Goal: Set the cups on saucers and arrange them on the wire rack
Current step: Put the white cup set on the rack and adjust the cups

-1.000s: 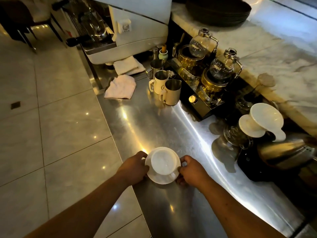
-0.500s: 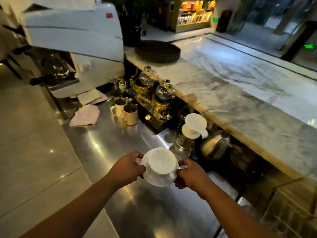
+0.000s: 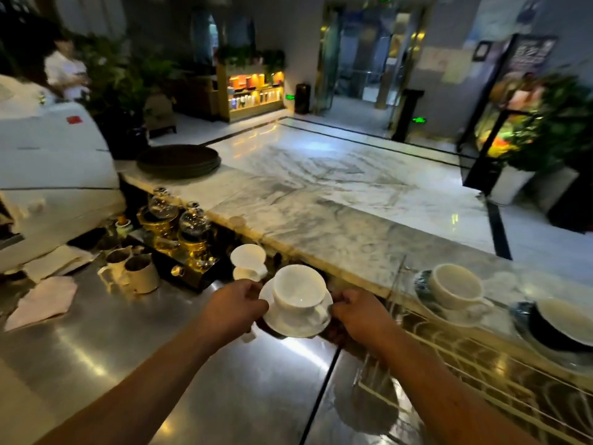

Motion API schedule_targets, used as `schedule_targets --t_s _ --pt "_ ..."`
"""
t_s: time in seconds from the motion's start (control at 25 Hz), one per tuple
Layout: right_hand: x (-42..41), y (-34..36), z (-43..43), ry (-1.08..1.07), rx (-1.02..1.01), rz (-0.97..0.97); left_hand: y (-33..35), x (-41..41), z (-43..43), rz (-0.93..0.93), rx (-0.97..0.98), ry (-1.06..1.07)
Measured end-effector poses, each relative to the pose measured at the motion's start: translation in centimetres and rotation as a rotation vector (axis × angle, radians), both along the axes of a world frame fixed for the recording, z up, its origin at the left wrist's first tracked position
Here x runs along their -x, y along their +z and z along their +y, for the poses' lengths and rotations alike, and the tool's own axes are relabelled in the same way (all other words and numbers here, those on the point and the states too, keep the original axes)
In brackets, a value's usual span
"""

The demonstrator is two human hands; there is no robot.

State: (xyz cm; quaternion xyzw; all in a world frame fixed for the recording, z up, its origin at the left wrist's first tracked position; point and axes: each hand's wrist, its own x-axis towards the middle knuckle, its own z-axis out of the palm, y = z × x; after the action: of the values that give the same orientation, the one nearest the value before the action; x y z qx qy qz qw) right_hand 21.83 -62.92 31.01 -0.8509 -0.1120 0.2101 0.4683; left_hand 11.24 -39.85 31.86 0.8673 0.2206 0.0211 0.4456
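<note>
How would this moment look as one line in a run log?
stage: carrying | left hand: saucer left rim | right hand: right rim | cup: upright on saucer | wire rack: not reached

The dark cup (image 3: 564, 329) is cut off at the right edge; the wire rack (image 3: 481, 374) is blurred.
</note>
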Motion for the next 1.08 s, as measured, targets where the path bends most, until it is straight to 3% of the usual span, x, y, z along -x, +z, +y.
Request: schedule_targets --t_s 0.08,0.36,0.68,1.08 --pt "-0.5 1.5 -3.5 -0.057 0.043 -0.064 1.3 -1.5 -2.9 -0.02 -0.02 -0.041" --pt "-0.4 4.2 -15.2 -0.231 -0.041 -0.019 3.6 -5.8 -12.9 -0.038 0.01 -0.24" --pt "0.5 3.7 -26.9 -0.379 0.025 0.042 3.0 -8.7 -24.0 0.043 0.077 -0.429" --pt "0.5 1.2 -33.4 -0.432 0.096 0.121 -0.5 -10.9 -31.0 0.149 0.12 -0.509"
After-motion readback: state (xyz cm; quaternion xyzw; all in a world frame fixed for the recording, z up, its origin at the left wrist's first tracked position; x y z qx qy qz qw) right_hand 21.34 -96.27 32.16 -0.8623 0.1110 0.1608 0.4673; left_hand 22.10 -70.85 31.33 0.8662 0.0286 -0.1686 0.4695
